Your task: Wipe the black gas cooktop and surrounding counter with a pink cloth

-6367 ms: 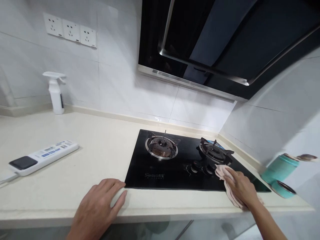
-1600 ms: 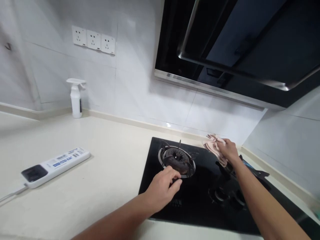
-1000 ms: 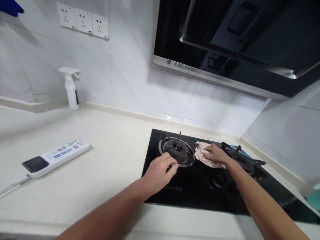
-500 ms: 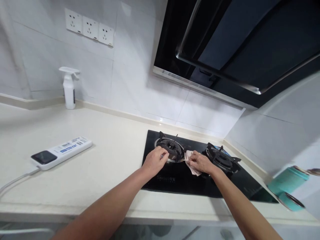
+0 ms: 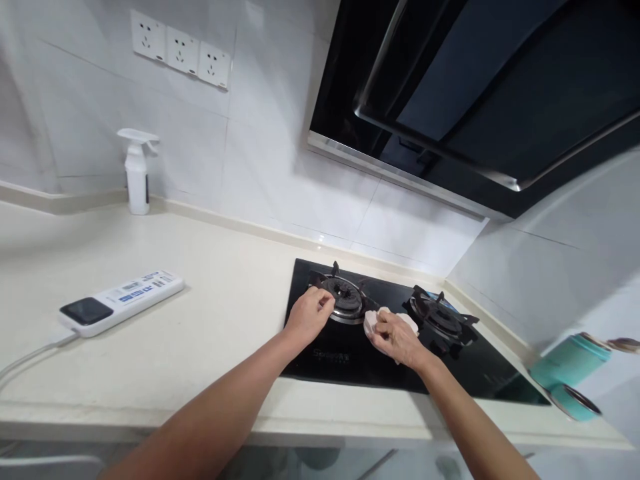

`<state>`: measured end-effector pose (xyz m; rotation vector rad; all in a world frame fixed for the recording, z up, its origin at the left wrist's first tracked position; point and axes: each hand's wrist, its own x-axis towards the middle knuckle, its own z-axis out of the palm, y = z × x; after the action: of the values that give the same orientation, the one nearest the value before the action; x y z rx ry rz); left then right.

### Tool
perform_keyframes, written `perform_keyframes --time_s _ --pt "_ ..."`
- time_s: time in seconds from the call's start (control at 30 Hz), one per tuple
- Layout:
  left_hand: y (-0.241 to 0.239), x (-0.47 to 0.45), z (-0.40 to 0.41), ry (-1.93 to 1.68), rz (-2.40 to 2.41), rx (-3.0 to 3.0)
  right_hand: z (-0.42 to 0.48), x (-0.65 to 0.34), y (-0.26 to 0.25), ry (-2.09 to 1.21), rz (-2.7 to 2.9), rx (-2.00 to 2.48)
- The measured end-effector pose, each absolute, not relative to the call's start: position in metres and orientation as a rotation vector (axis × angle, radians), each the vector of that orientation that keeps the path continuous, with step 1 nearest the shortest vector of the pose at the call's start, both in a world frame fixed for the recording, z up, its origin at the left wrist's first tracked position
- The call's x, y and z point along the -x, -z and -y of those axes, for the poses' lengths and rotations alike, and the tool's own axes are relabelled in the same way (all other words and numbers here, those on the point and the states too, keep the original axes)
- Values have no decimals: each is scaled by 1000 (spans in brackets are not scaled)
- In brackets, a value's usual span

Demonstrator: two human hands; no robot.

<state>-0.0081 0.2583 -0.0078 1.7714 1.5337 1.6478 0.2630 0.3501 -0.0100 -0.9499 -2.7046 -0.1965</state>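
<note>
Two hands are reaching over one black glass cooktop (image 5: 370,375) in the head view, and look at the right hand (image 5: 400,339): it's gripping one pale pink cloth (image 5: 371,321), bunching it on the glass between the left burner (image 5: 345,298) and the right burner (image 5: 443,320), closer to the left. Over at the left burner's edge, the left hand (image 5: 306,319) is curling its fingers in; whether they're pinching the pan support (image 5: 335,268), I can't tell from here.

Containers now, and I'm counting three! One white spray bottle (image 5: 137,180) is standing upright near the back wall (image 5: 280,167), its contents hidden from me. Two turquoise containers (image 5: 570,360), one taller and one shorter, are sitting close together past the cooktop's right end; what they're holding, I can't make out.

One white device (image 5: 145,291) is lying on the pale counter (image 5: 210,333), trailing one cable (image 5: 63,341), and three sockets (image 5: 181,52) are lining the wall above.
</note>
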Motion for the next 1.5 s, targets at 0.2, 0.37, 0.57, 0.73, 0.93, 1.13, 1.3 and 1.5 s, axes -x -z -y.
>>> perform_keyframes --time_s 0.2,0.37,0.57,0.73,0.93,1.13,1.3,1.5 --pt "7 9 -263 -1695 -1531 -1615 -329 -247 14 100 2595 810" --pt "8 12 -267 -1692 -1506 -1520 -293 -215 20 -40 2529 668" --pt "10 20 -273 -1660 -1458 -1440 -234 -158 29 -313 2430 356" --pt "12 25 -275 -1603 -1450 -1415 -214 -141 37 -196 2403 315" --pt "14 25 -275 -1519 -1462 -1436 -226 -170 43 80 2253 833" --pt "16 23 -275 -1481 -1448 -1480 -259 -223 39 180 2288 1139" --pt "15 21 -272 -1453 -1421 -1505 -293 -246 40 275 2146 1315" --pt "16 20 -272 -1411 -1399 -1533 -283 -239 43 292 2312 1366"
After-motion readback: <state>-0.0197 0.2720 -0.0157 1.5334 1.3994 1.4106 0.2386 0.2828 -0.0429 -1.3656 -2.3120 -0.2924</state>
